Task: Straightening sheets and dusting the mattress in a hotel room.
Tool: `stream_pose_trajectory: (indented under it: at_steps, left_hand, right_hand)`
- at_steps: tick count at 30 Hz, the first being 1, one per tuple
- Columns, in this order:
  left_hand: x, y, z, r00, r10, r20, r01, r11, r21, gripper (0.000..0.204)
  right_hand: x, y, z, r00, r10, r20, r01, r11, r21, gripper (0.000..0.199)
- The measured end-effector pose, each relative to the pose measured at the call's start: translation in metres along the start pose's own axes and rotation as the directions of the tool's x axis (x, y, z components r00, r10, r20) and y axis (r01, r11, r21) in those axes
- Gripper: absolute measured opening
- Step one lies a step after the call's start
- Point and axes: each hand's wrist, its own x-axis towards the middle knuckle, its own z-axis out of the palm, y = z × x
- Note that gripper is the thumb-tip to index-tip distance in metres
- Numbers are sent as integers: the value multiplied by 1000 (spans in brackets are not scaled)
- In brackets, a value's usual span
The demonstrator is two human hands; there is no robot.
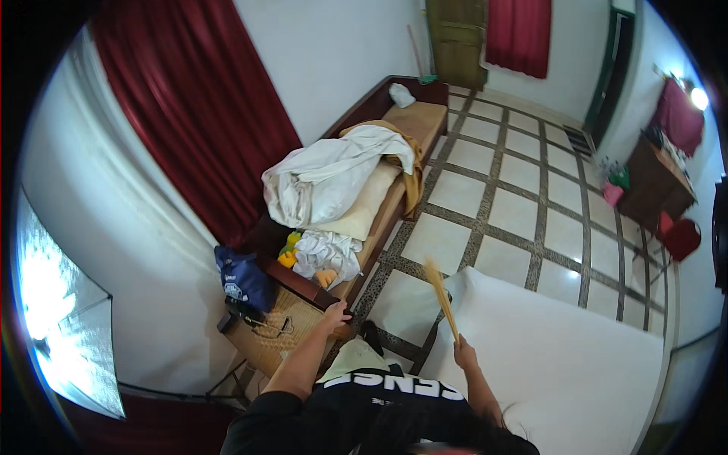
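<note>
My right hand [464, 354] is closed around the handle end of a stick broom [441, 296], its pale bristles pointing away from me and upward. Below the broom spreads a large white sheet [561, 341]. At the near end of a wooden daybed [303, 287], my left hand [335, 314] rests by the corner of the end board, fingers apart. Across the daybed lie a crumpled white cloth [326, 171], a cream pillow [371, 203], a smaller white cloth [330, 254] and a yellow-green plush toy [289, 250].
A woven-topped table [277, 337] at my left holds a navy bag [246, 279]. Beyond it stands a bright softbox light [64, 303]. Pale floor tiles [489, 258] run towards a door [457, 42]. A red chair [677, 237] and wooden cabinet [656, 178] are far right.
</note>
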Motion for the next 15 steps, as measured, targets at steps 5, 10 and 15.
stream_pose_trajectory:
  at_steps: [5,10,15]
  left_hand:
    - [61,29,-20,995,-4,100,17,992,-123,61]
    - [107,125,-22,881,253,399,-94,921,-378,73]
    - [131,236,-65,752,570,330,-319,753,-575,64]
  right_hand:
    - [25,-116,-25,998,-49,-42,56,983,177,49]
    - [89,-232,-24,969,-247,9,241,950,199,48]
    - [177,-339,7,848,-529,26,528,848,36,55]
